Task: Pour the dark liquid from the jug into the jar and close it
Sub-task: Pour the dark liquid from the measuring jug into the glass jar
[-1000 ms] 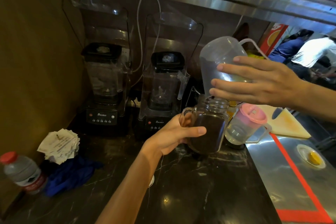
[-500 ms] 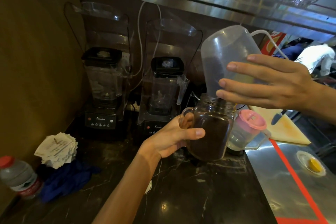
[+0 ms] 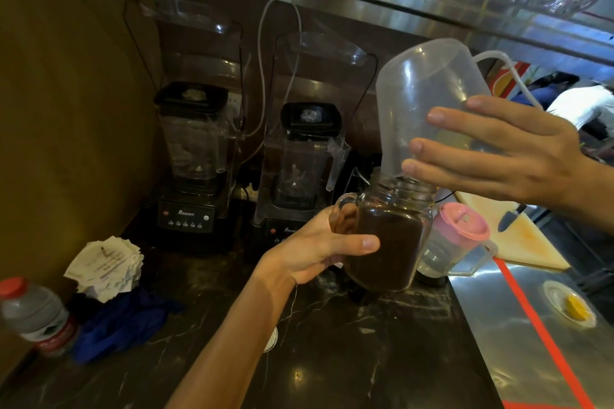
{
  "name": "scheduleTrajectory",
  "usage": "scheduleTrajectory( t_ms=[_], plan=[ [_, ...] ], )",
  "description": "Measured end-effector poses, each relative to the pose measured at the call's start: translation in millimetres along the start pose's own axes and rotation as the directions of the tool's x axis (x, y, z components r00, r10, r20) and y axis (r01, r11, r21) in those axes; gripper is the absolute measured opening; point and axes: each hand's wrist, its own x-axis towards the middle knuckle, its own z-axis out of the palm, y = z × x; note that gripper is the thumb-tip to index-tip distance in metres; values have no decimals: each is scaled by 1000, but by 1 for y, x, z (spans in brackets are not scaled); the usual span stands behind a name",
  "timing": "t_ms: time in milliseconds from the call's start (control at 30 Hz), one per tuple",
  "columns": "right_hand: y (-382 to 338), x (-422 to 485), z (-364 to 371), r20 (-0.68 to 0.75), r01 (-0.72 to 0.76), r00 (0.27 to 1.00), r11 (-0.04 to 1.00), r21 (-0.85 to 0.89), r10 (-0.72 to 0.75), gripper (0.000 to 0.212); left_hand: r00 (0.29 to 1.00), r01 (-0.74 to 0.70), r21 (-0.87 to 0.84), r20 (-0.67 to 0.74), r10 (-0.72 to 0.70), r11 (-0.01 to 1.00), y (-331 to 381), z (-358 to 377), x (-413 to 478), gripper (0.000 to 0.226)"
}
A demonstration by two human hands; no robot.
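Observation:
My left hand (image 3: pixel 319 251) grips a glass mason jar (image 3: pixel 385 239) with a side handle, held tilted above the dark marble counter (image 3: pixel 332 359). The jar holds dark brown liquid up to near its shoulder, and its mouth has no lid. My right hand (image 3: pixel 498 156) holds a translucent plastic jug (image 3: pixel 422 100) tipped almost upside down, its rim resting at the jar's mouth. The jug looks nearly empty. No jar lid is visible.
Two black blenders (image 3: pixel 189 159) (image 3: pixel 302 169) stand behind the jar against the wall. A pink-lidded plastic jug (image 3: pixel 455 242) sits right of it. A cutting board with a knife (image 3: pixel 508 229), a steel counter with red tape (image 3: pixel 531 325), a water bottle (image 3: pixel 33 312), paper slips (image 3: pixel 106 266) and a blue cloth (image 3: pixel 123 322) lie around.
The jug's base has swung higher, so it now stands steeper over the jar. The dark liquid in the jar has risen. My left hand has held the jar in about the same place.

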Motion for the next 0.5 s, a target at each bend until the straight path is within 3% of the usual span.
scheduleTrajectory(
  t_ms=[500],
  plan=[
    [-6, 1, 1, -20, -23, 1000, 1000, -3, 23, 54, 1000, -8, -27, 23, 8, 1000, 5, 1, -7, 40]
  ],
)
